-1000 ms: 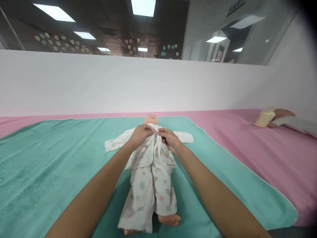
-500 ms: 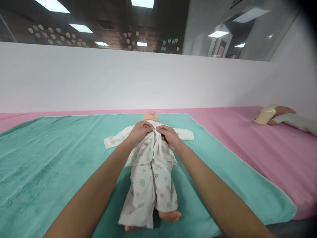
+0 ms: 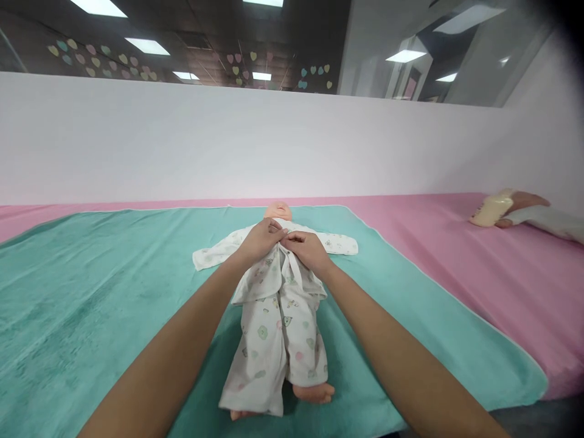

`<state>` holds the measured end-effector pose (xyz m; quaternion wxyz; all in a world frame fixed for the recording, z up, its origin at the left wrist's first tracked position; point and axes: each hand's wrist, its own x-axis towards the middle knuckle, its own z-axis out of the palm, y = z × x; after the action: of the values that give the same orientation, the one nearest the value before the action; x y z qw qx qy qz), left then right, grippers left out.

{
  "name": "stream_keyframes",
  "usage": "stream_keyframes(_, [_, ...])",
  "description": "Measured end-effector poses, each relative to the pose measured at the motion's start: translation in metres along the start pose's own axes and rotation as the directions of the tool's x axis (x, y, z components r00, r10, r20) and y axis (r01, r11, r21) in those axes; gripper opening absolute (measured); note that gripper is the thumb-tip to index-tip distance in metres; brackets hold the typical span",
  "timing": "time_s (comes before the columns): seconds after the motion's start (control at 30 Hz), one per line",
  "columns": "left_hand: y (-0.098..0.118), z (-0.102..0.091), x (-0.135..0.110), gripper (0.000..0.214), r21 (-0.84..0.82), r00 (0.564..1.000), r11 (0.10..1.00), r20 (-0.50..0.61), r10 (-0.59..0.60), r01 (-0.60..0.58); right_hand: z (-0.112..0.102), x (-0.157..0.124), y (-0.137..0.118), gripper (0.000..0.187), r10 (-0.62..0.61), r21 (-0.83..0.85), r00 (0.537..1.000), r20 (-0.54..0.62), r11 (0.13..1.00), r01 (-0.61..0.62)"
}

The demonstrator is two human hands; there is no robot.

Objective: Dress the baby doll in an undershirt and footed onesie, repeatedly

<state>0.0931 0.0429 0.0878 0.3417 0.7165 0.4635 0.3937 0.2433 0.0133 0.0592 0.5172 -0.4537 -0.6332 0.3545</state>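
A baby doll (image 3: pixel 279 210) lies on its back, its feet toward me, dressed in a white printed top (image 3: pixel 260 280) and matching trousers (image 3: pixel 262 350). White cloth ties (image 3: pixel 292 267) hang down the front of the top. My left hand (image 3: pixel 263 239) is closed in a pinch at the doll's chest, on the ties. Against it, my right hand (image 3: pixel 306 248) pinches the ties from the other side. The fingertips of both hands meet there and hide the spot where the ties cross.
Under the doll spreads a teal towel (image 3: pixel 114 292) over a pink sheet (image 3: pixel 438 237). A pale yellow bottle (image 3: pixel 491 208) lies at the right, beside another doll's limb in a white sleeve (image 3: pixel 547 219). A white wall (image 3: pixel 228 146) rises behind.
My hands have come closer together at the chest, the right one moving slightly left, so the fingertips now cover the ties' crossing point. The doll lies as before.
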Motion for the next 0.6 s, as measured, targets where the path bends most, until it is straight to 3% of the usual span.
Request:
stream_keyframes(0.13, [-0.003, 0.0, 0.001, 0.019, -0.02, 0.999, 0.999, 0.013, -0.033, 0.034, -0.001, 0.0, 0.001, 0.021, 0.041, 0.075, 0.998, 0.044, 0.996, -0.045])
stream_keyframes(0.27, [-0.001, 0.0, 0.0, 0.018, -0.051, 0.998, 0.997, 0.01, -0.056, 0.056, 0.0, 0.003, 0.007, 0.016, 0.098, 0.171, 0.994, -0.039, 0.981, -0.09])
stream_keyframes(0.37, [0.001, 0.0, -0.001, 0.017, -0.082, 0.998, 0.995, -0.002, -0.064, 0.063, 0.001, 0.005, 0.011, 0.017, 0.083, 0.154, 0.994, -0.077, 0.985, -0.07])
stream_keyframes(0.5, [-0.002, -0.001, 0.0, 0.014, -0.25, 0.997, 0.966, 0.063, -0.046, 0.061, 0.004, 0.008, 0.016, 0.02, 0.048, 0.091, 0.994, -0.098, 0.995, -0.039])
stream_keyframes(0.6, [-0.008, 0.001, 0.001, 0.014, -0.241, 0.998, 0.97, 0.057, -0.011, 0.025, 0.006, 0.012, 0.021, 0.021, 0.026, 0.055, 0.993, -0.119, 0.998, -0.02])
